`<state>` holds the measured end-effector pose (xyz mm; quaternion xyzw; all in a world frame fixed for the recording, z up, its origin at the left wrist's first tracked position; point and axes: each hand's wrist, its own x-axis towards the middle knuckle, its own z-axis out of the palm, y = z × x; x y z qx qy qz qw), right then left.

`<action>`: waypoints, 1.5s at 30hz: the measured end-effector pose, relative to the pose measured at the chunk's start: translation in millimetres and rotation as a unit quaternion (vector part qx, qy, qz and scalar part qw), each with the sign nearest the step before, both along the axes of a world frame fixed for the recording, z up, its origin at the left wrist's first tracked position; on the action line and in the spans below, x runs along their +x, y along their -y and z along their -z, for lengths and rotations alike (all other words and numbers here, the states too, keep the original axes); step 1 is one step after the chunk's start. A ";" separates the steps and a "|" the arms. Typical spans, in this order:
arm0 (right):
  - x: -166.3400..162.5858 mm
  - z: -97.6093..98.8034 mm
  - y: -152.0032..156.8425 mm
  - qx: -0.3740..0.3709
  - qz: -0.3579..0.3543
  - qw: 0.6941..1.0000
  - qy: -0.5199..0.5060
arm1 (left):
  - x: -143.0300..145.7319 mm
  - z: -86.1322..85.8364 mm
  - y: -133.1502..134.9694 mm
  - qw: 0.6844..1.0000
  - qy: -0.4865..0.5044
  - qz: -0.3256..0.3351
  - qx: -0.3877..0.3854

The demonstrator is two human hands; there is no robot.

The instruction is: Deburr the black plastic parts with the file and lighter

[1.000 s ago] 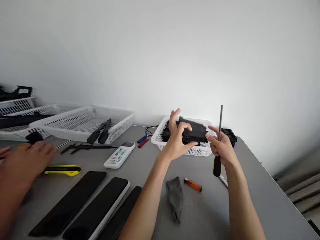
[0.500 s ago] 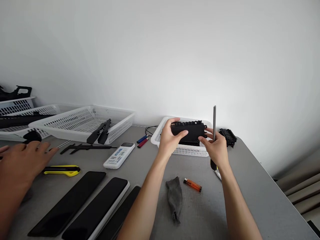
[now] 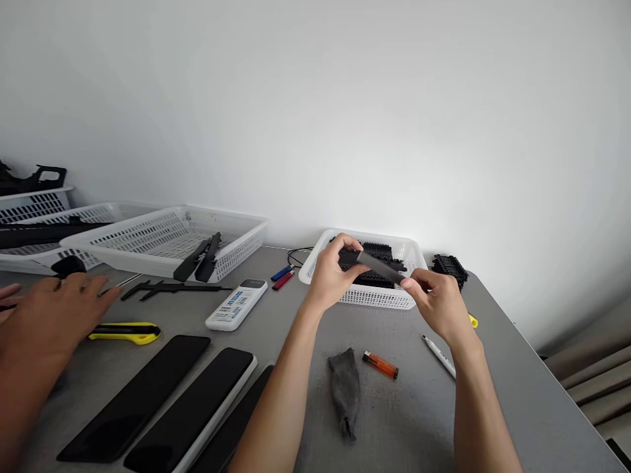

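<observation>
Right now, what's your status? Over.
Left hand grips black part over basket. Right hand grips screwdriver, shaft across the part. Another person's hand far left, apart.

Orange lighter [image 3: 380, 364], grey cloth [image 3: 344, 389], white remote [image 3: 236, 305]

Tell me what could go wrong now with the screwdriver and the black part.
The right hand aims the screwdriver at the left hand gripping the black part; a slip could jab that hand. The part is over the white basket; if dropped, it may get lost among the parts there.
</observation>
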<state>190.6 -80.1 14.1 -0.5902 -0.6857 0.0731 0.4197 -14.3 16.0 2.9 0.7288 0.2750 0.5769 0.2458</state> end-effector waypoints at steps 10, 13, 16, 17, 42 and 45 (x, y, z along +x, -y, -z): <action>-5.9 -4.8 3.9 0.015 0.146 0.985 0.092 | -2.4 -8.1 8.7 0.996 -0.056 0.001 0.065; -5.3 -5.0 4.8 0.007 0.161 0.982 0.095 | -3.9 -8.8 9.7 0.995 -0.068 -0.001 0.068; -0.5 -2.0 3.8 0.007 0.152 0.984 0.088 | -6.4 -7.1 8.0 0.995 -0.069 0.007 0.067; 1.8 -0.6 3.0 0.009 0.148 0.985 0.085 | -7.3 -6.3 7.2 0.995 -0.070 0.009 0.065; 8.2 4.6 -4.3 0.049 0.121 0.988 0.087 | -14.1 -12.0 10.9 0.994 -0.097 -0.017 0.046; 7.1 4.3 -3.3 0.048 0.114 0.989 0.087 | -12.2 -10.7 9.7 0.994 -0.097 -0.005 0.056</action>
